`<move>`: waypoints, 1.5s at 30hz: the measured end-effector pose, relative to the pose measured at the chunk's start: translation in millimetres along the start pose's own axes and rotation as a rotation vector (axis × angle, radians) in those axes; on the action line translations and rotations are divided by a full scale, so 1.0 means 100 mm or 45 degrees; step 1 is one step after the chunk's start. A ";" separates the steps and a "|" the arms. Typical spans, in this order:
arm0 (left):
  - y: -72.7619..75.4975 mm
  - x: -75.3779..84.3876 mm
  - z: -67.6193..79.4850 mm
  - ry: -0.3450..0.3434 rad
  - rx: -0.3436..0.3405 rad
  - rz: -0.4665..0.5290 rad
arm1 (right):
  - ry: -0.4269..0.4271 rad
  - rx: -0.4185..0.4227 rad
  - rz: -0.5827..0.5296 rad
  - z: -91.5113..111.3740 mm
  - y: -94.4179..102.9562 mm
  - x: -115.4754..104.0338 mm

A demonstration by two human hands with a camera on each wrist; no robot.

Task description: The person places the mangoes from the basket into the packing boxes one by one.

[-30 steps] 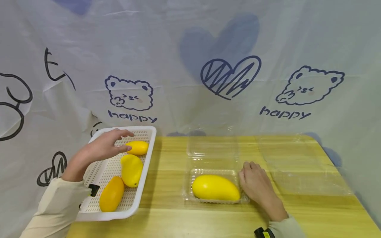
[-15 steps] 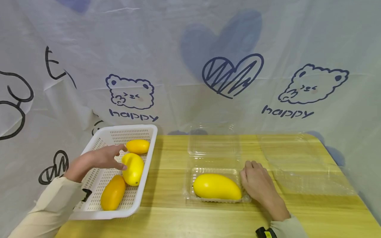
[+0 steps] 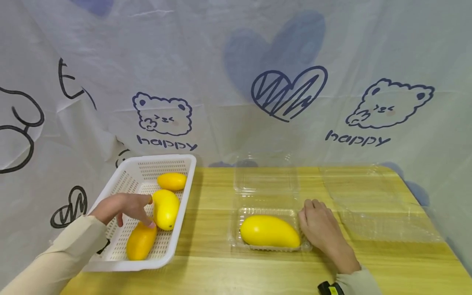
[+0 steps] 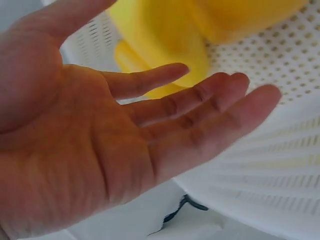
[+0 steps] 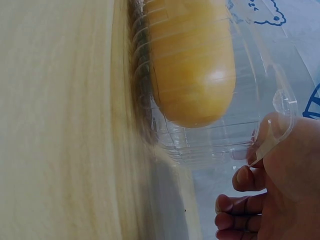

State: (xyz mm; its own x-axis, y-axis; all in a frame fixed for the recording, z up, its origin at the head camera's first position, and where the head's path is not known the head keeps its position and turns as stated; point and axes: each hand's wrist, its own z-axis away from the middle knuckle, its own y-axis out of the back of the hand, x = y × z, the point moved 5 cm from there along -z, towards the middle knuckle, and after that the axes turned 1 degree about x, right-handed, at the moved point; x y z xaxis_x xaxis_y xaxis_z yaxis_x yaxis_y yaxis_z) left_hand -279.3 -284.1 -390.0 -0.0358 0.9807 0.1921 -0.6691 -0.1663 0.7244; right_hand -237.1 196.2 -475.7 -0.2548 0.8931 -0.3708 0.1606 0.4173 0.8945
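My left hand (image 3: 127, 207) is over the white plastic basket (image 3: 125, 266), fingers spread, thumb tip at the nearest orange-yellow mango (image 3: 141, 245). A yellow mango (image 3: 166, 211) lies just right of its fingers, and another mango (image 3: 172, 181) lies farther back in the basket. The left wrist view shows the palm of the left hand (image 4: 115, 140) with nothing in it. On the table, a large yellow mango (image 3: 271, 231) lies in an open clear plastic clamshell box (image 3: 263, 182). My right hand (image 3: 321, 225) pinches that box's right rim between thumb and index finger (image 5: 243, 175).
More clear plastic packaging (image 3: 387, 223) lies at the right on the wooden table (image 3: 206, 262). A pale printed cloth (image 3: 221, 82) hangs behind the table and along the left side of the basket.
My left hand has moved from the back mango toward the front of the basket, reaching the nearest mango. My right hand has stayed at the box's rim.
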 end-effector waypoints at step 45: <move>-0.10 -0.07 0.01 0.081 -0.018 -0.031 | -0.022 -0.036 -0.019 0.00 -0.01 0.01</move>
State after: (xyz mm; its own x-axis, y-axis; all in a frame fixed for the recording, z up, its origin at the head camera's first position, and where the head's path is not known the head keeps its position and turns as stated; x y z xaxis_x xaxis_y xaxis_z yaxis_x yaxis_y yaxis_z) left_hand -271.5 -290.0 -397.7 -0.0658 0.9891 0.1319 -0.6809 -0.1411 0.7187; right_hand -237.3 197.0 -477.4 -0.2406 0.8897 -0.3880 0.1297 0.4256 0.8956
